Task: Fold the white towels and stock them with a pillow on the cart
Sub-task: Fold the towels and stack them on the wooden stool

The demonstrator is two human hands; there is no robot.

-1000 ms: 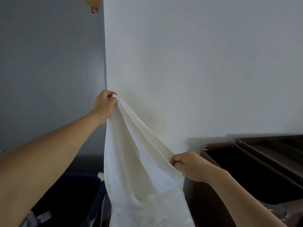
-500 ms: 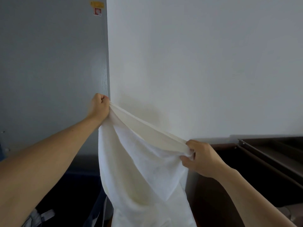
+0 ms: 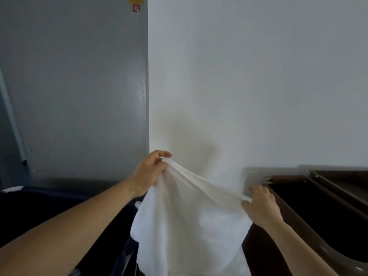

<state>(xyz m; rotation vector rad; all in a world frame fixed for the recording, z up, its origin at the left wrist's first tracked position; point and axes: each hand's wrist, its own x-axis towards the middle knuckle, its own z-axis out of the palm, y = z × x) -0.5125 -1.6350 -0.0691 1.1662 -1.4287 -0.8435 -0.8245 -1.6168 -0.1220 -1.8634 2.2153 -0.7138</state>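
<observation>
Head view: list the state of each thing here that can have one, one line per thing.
white towel: unfolded, held up by its top edge, the rest hanging.
left hand: pinches one end of the top edge, the higher one.
right hand: grips the other end, lower.
brown cart: open dark compartment, no towel visible inside.

Both bare arms reach forward, the left hand higher, the right hand lower, each with fingers pinched closed.
</observation>
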